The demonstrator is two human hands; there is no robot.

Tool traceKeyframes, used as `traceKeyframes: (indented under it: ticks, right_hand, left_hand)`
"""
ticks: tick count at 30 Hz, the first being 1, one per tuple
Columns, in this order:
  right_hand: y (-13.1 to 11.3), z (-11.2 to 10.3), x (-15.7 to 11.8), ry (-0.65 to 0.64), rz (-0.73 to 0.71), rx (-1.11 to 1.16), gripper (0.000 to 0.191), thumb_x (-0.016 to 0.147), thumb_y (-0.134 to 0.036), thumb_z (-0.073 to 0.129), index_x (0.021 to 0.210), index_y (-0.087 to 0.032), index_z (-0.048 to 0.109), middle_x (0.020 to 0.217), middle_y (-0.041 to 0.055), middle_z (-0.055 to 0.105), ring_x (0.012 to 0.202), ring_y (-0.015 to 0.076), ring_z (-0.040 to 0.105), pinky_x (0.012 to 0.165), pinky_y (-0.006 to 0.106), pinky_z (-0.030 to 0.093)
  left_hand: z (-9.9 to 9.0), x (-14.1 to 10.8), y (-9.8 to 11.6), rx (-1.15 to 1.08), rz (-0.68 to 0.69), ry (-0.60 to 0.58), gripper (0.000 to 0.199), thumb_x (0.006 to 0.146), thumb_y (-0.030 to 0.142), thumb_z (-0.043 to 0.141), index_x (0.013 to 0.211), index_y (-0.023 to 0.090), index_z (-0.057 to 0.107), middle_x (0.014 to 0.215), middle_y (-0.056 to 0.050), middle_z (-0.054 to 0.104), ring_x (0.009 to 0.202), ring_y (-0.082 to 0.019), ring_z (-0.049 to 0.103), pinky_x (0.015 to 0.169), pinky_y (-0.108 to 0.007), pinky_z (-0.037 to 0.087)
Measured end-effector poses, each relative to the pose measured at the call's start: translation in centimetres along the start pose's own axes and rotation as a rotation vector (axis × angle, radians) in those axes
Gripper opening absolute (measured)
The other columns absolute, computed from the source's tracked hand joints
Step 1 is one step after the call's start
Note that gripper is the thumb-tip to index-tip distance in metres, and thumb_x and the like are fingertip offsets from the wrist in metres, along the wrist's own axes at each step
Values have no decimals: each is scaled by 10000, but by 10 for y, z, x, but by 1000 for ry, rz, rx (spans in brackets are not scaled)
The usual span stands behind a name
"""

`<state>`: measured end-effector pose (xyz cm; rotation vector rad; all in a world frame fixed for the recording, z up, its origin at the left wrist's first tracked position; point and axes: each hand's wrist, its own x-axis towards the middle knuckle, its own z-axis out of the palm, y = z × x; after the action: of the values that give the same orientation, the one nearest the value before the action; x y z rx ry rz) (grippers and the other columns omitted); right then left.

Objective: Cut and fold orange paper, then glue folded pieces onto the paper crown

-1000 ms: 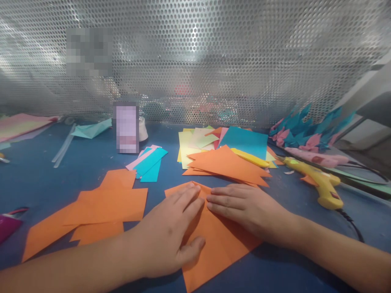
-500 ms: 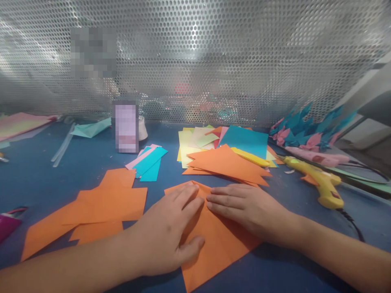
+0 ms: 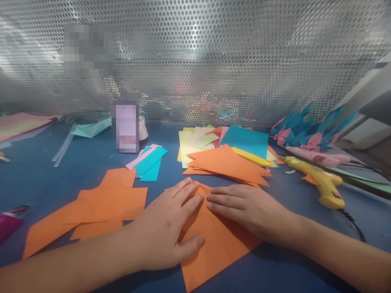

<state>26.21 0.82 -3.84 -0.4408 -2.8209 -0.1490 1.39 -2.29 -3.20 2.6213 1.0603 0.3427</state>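
Observation:
An orange sheet of paper [image 3: 214, 248] lies in front of me on the blue table, partly folded near its top corner. My left hand [image 3: 174, 224] rests flat on the sheet's left part, fingers stretched toward that corner and thumb out to the side. From the right, my right hand [image 3: 244, 207] lies flat on the paper, its fingertips close to those of the left. Both palms cover much of the upper sheet, so the fold beneath them is partly hidden. Just beyond the hands sits a stack of folded orange paper pieces [image 3: 222, 162].
More orange paper pieces [image 3: 106, 205] spread at left. Blue and pink strips [image 3: 152, 162] and a propped phone [image 3: 126, 128] stand behind. At right are a yellow glue gun [image 3: 324, 183], a pink glue gun [image 3: 317, 156] and blue-pink paper shapes [image 3: 305, 130]. A perforated metal panel [image 3: 195, 61] rises behind.
My left fingertips have shifted slightly up near the top corner of the orange sheet. My right hand and the sheet stay nearly in place.

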Motion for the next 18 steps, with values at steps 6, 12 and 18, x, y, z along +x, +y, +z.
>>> traceKeyframes:
  ticks: [6, 12, 18]
  right_hand:
    - [0, -1, 1, 11, -1, 22, 373, 921, -113, 372, 1240, -140, 565, 1181, 83, 646, 1141, 192, 565, 937, 361, 503]
    - [-1, -2, 1, -10, 8, -8, 382, 938, -124, 332, 1236, -150, 570, 1190, 59, 642, 1140, 186, 562, 937, 342, 501]
    - [-2, -3, 1, -1, -7, -19, 377, 949, -126, 309, 1205, -121, 587, 1193, 47, 642, 1125, 196, 568, 921, 340, 507]
  left_hand:
    - [-3, 1, 1, 2, 4, 17, 561, 783, 442, 556, 1277, 196, 457, 1440, -161, 350, 1319, -366, 318, 1022, -560, 343]
    - [-3, 0, -1, 29, -2, 1, 570, 773, 467, 570, 1268, 206, 462, 1443, -168, 340, 1314, -382, 319, 1007, -569, 352]
    - [-1, -1, -1, 63, -17, -34, 575, 797, 483, 543, 1284, 194, 443, 1470, -184, 292, 1341, -377, 276, 1030, -563, 331]
